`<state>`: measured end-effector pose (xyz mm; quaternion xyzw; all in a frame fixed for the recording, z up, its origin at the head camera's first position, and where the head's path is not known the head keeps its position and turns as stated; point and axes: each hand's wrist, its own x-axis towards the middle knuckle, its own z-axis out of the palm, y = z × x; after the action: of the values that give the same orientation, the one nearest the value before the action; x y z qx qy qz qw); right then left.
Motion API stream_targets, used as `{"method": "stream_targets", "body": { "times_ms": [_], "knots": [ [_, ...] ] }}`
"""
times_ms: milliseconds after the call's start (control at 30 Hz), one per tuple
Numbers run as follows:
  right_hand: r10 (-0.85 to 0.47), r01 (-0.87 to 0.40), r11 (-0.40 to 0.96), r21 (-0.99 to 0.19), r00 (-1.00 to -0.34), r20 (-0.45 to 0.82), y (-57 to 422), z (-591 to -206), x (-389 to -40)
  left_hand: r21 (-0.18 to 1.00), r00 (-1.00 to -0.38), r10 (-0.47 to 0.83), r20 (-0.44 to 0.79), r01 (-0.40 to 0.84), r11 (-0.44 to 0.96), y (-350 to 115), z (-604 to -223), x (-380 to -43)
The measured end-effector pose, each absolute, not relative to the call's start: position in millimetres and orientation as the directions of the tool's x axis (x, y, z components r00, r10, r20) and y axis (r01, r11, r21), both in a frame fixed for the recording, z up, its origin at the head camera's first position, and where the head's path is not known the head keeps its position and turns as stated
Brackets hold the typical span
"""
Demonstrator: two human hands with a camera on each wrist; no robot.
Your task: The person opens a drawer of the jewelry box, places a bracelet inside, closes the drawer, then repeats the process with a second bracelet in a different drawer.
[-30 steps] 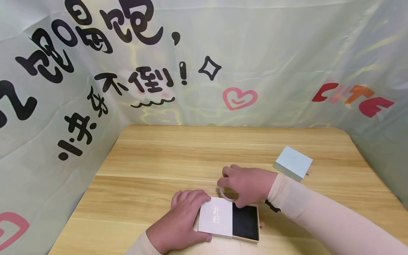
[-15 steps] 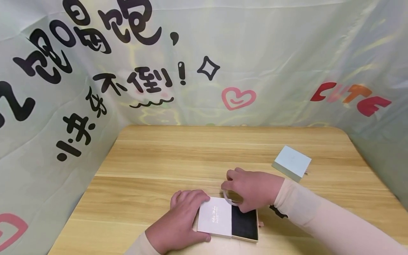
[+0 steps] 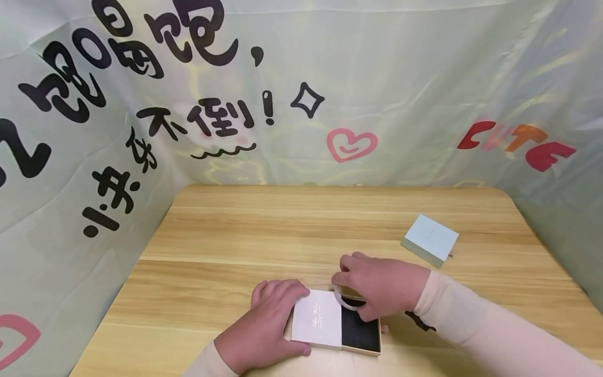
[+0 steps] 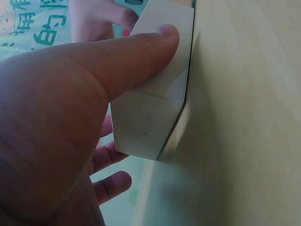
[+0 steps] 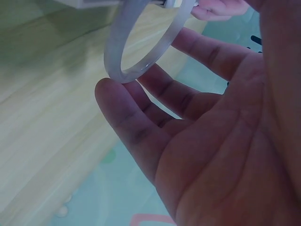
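A white drawer-style gift box with gold lettering lies near the front of the table, its black-lined drawer pulled out to the right. My left hand grips the box's left end, thumb along the near side and fingers at the far side. In my right hand a pale, translucent bangle is pinched between thumb and fingers. It tilts over the far part of the drawer. The right wrist view shows the bangle held at its edge by the fingertips.
A closed pale-blue box with a small ribbon tab sits at the back right of the wooden table. A printed cloth hangs behind the table and along its sides.
My right hand has moved right and nearer, bringing the bangle from beyond the box's far edge to over the open drawer. My left hand has kept its grip on the box.
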<state>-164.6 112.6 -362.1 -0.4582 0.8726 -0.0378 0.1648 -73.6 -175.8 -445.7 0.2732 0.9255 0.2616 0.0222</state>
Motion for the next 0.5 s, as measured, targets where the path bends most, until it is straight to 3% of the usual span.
{"method": "stream_targets", "body": {
  "times_ms": [500],
  "knots": [
    [-0.829, -0.806, 0.555, -0.204, -0.516, -0.215, 123.5, -366.4, -151.7, 0.505, -0.857, 0.509, 0.083, 0.476, 0.72, -175.3, -445.4, -73.3]
  ]
}}
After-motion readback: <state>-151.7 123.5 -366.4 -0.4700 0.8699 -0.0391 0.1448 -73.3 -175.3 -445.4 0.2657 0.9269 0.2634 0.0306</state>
